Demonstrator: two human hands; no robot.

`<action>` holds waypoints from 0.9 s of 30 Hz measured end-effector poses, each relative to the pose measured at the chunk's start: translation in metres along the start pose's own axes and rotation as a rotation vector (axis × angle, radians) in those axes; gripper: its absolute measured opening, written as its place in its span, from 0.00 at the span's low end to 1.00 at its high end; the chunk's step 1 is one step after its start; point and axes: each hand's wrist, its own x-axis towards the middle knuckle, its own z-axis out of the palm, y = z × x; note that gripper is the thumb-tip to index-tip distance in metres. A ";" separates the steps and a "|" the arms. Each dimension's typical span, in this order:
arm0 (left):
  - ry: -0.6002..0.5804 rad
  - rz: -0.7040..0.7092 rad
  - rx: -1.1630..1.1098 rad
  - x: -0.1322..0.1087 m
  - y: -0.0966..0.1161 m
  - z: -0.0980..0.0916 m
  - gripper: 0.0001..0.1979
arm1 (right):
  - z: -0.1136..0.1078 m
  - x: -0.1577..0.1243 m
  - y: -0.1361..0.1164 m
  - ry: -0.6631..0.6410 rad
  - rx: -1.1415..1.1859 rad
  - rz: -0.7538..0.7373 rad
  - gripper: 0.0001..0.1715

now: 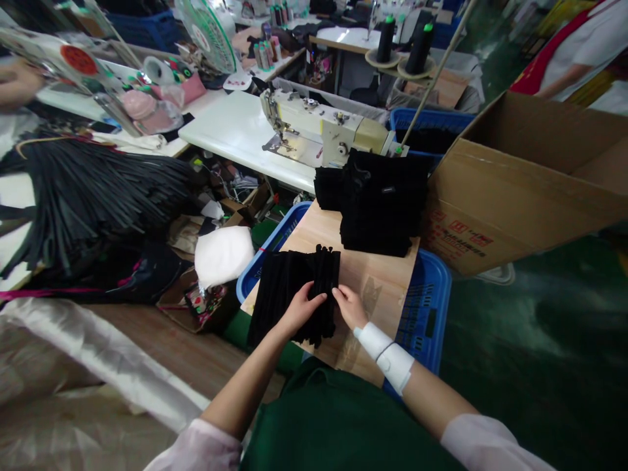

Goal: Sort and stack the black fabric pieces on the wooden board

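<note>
A pile of black fabric pieces [282, 288] lies before me on a wooden board [377, 288], with narrow, ruffled edges along its right side. My left hand [298, 311] rests on the pile, its thumb and forefinger gripping the fabric near those edges; its other fingers are partly hidden. From the right, my right hand [352, 307] pinches the pile's right edge between thumb and fingers. White wrist wrap covers my right wrist. Behind the pile, a taller stack of folded black fabric [383, 203] sits on the same board.
Blue baskets [432, 307] stand under the board. An open cardboard box [520, 190] is at the right, a sewing machine [338, 127] on a white table [230, 131] ahead. Black strips [103, 183] hang at left, near a white bundle [224, 255]. Other people are at both sides.
</note>
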 end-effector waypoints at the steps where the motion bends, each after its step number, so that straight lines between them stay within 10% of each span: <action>1: 0.000 0.003 -0.009 0.000 -0.001 0.000 0.26 | 0.002 0.000 0.002 0.041 0.031 -0.016 0.18; 27: 0.028 -0.076 -0.085 -0.004 0.003 -0.001 0.22 | -0.008 0.004 -0.001 0.192 -0.215 -0.034 0.12</action>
